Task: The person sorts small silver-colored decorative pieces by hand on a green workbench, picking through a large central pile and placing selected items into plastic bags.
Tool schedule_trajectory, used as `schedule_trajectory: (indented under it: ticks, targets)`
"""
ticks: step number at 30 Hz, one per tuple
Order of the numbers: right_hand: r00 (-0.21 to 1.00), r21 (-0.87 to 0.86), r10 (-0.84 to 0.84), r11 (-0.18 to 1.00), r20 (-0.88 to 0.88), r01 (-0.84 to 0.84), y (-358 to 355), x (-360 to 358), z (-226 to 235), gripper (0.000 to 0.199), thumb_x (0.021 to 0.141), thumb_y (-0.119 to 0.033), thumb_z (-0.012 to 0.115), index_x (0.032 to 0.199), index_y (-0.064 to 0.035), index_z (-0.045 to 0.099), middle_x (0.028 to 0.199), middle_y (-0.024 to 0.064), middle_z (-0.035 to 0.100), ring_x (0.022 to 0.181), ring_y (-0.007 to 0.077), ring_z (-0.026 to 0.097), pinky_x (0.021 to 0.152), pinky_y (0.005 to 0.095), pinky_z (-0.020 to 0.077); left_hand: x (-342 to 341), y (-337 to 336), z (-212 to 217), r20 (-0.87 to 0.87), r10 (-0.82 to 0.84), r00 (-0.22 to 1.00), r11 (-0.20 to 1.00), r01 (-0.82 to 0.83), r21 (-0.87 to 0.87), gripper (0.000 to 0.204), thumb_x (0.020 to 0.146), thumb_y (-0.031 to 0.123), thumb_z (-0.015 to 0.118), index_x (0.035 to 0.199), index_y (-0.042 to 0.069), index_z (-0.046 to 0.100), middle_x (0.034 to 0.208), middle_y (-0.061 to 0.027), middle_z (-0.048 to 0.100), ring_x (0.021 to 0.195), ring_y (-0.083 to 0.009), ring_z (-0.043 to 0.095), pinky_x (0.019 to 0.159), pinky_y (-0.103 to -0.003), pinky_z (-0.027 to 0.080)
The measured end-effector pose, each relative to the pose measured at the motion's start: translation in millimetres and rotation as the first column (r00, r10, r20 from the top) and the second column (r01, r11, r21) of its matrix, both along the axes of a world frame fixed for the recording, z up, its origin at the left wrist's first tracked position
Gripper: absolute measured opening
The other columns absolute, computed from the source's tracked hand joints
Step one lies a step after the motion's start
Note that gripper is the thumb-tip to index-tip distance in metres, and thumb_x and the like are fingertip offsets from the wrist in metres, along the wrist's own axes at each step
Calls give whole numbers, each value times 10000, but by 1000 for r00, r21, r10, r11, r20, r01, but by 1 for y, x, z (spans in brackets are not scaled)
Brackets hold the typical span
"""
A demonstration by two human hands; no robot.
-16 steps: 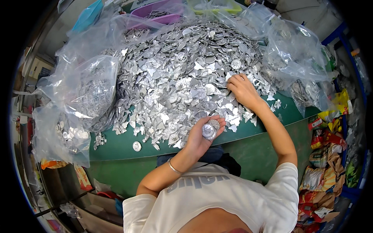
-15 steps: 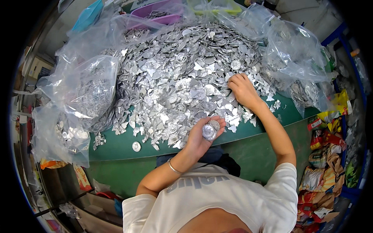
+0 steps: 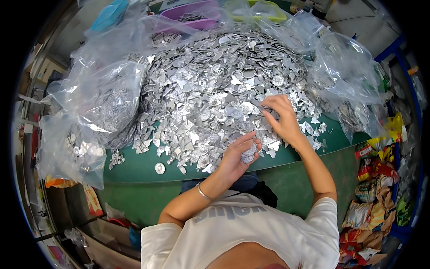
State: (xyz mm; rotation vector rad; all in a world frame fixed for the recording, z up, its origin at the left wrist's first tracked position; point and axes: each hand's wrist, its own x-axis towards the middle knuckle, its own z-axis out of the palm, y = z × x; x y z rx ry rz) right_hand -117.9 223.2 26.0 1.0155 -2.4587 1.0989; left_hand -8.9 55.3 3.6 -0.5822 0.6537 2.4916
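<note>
A wide heap of small silvery metal pieces (image 3: 192, 98), many of them round discs or star-like and butterfly-like shapes, covers the green table (image 3: 134, 172). At the heap's near edge my left hand (image 3: 232, 160) is closed around round silver medallions (image 3: 249, 154), held in the palm and fingers. How many are stacked there I cannot tell. To its right, my right hand (image 3: 284, 121) hovers over the heap with thumb and fingers apart and nothing visible between them. A single round medallion (image 3: 160, 168) lies on the table by the front edge, left of my left hand.
Clear plastic bags of metal pieces stand at the left (image 3: 112, 105) and right (image 3: 349, 76). A purple bin (image 3: 210, 22) and a yellow-green bin (image 3: 275, 17) sit behind the heap. Colourful packets (image 3: 369, 201) are piled on the floor at right, beside a blue rack (image 3: 394, 49).
My right hand has drawn back slightly from the heap and its fingers have spread. My left hand's fingers have curled further over the medallions. The whole view has shifted a little.
</note>
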Motion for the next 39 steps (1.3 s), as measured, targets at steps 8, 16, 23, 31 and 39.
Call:
schedule_trajectory:
  ticks: [8, 16, 23, 31, 39]
  targets:
    - [999, 235, 20, 972, -45, -9, -44, -2, -27, 391, 709, -226, 716, 1031, -73, 555, 1140, 108, 472, 1162, 302, 378, 947, 406, 300, 15, -10, 7, -71, -2, 997, 997, -4, -75, 392, 797, -57, 538, 1179, 25, 511, 999, -81, 567, 902, -186, 572, 693, -288, 479]
    - [934, -126, 59, 992, 351, -16, -28, -1, -14, 81, 745, -62, 651, 722, -23, 584, 926, 92, 594, 918, 236, 539, 860, 339, 370, 16, -20, 3, -31, 73, 997, 997, -74, -29, 330, 892, 138, 545, 1205, 50, 487, 1026, -77, 578, 875, -170, 572, 632, -266, 459]
    - [826, -94, 301, 952, 477, -292, -27, 31, 0, 139, 781, -149, 668, 786, -16, 631, 949, 82, 602, 916, 232, 521, 840, 339, 397, 12, -18, 15, 8, 7, 1000, 1000, -7, -15, 337, 916, 190, 514, 1228, 67, 486, 1111, -97, 582, 939, -166, 600, 690, -276, 511]
    - [994, 272, -111, 956, -16, 111, -40, 28, -7, 236, 646, -184, 746, 659, -51, 551, 932, 83, 531, 976, 261, 456, 863, 412, 296, 24, -18, 13, -101, -118, 988, 993, 118, -4, 323, 874, 54, 520, 1196, 37, 504, 1120, -120, 583, 1002, -214, 598, 781, -317, 531]
    - [980, 322, -159, 927, -121, 190, -44, 32, -21, 333, 657, -226, 741, 896, -42, 598, 1047, 87, 528, 1021, 274, 452, 882, 430, 298, 28, -17, -5, -97, -80, 992, 989, 91, 118, 199, 897, 142, 510, 1048, 28, 571, 998, -96, 604, 883, -202, 599, 682, -314, 498]
